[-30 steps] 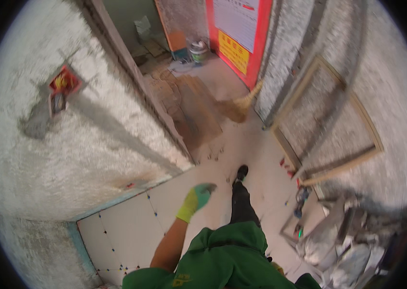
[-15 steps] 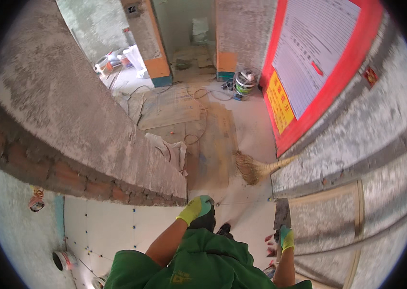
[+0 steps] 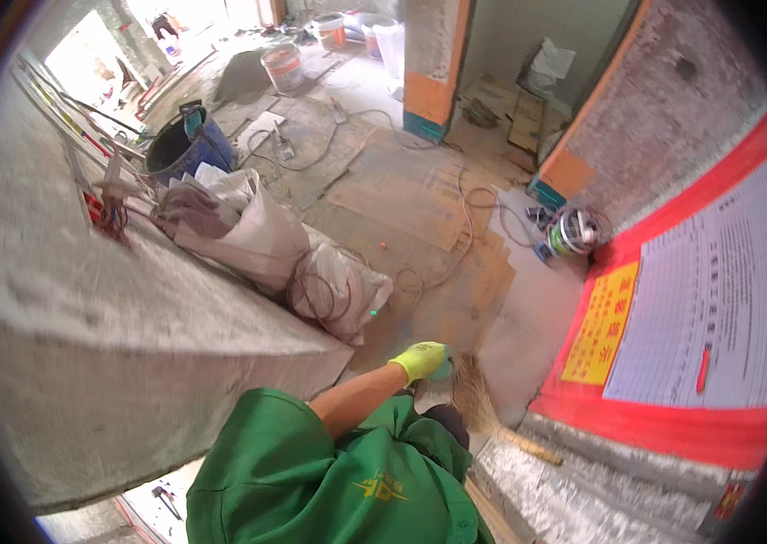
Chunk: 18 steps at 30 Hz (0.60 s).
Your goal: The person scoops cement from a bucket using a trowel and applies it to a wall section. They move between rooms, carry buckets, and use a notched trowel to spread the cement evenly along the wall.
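My left hand (image 3: 423, 361), in a yellow-green glove with teal fingers, reaches forward low in front of my green top. Its fingers look curled in; what they hold, if anything, is hidden. Just right of it a straw broom (image 3: 472, 399) lies on the floor, its pale handle pointing to the wall at the right. My right hand is out of sight.
White sacks (image 3: 261, 240) and a dark blue barrel (image 3: 191, 150) stand along the left wall. Brown boards (image 3: 401, 195) with a loose cable cover the floor ahead. A bucket (image 3: 574, 234) sits by the right wall, near a red-framed poster (image 3: 710, 308). A sand heap (image 3: 243, 74) lies far left.
The view has swung left, bringing the sacks, barrel and sand heap into sight. My right hand, which held a flat grey blade-like tool, has left the picture. My left hand appears closer to the broom.
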Available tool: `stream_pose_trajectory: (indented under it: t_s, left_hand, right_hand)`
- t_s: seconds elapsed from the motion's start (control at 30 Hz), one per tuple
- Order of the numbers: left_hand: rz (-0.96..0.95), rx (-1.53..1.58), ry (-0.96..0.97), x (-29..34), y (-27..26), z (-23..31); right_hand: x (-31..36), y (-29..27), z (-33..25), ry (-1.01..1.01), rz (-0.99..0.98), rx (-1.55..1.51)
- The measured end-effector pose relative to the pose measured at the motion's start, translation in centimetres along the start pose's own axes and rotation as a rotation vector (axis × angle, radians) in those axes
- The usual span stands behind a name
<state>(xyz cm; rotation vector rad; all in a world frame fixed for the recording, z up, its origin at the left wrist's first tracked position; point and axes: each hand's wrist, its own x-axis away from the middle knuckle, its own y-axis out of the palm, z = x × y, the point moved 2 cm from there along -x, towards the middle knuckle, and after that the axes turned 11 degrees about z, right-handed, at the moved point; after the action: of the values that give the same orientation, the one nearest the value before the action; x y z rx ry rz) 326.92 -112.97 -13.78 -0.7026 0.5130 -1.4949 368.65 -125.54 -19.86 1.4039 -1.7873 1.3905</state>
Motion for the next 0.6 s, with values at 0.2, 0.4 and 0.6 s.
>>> stream_pose_trajectory:
  t_s: [0.2,0.4,0.6]
  left_hand:
    - [0.128,0.098,-0.189,-9.7,-6.8,-0.9]
    - [0.028,-0.038,-0.563,-16.0,-7.6,-14.4]
    - [0.017,-0.148,-0.905,-14.0,-15.0,-22.7]
  right_hand:
    - [-4.9,5.0,-16.9,-0.053,-0.057,0.090]
    - [-11.2,13.0,-31.4,-0.061,-0.127,0.165]
    - [-15.9,17.0,-50.0,-0.193,-0.192,0.303]
